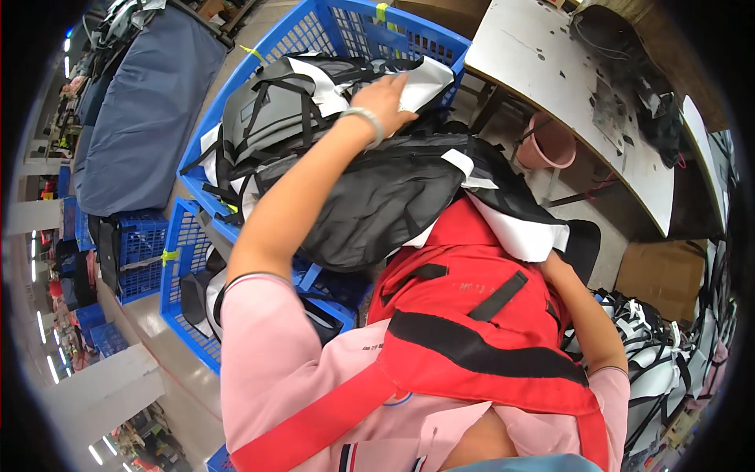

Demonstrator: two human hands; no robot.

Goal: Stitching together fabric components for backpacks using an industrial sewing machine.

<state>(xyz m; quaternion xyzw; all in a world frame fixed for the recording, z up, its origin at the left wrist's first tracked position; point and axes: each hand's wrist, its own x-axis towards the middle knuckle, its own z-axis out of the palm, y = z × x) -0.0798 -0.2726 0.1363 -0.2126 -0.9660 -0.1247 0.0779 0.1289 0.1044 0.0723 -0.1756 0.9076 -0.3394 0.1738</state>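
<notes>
My left hand [383,106] reaches into a big blue plastic crate [283,39], its thumb and fingers around the edge of a white-backed fabric panel [425,83]. Grey and black unfinished backpack pieces [267,114] with straps are heaped in the crate below it. A black backpack piece [385,197] lies across the crate's near side and reaches toward my lap. At its right end, my right hand [557,267] grips the white-lined flap [523,232]; most of the fingers are hidden beneath it. A red apron [472,291] with a black band covers my front.
A second blue crate [177,283] with fabric pieces stands at the left. Beyond it is a tall stack under a blue-grey cover [153,110]. To the right are a white worktable [550,63], a pink bucket [546,143], a cardboard box [661,275] and piled bag pieces [653,362].
</notes>
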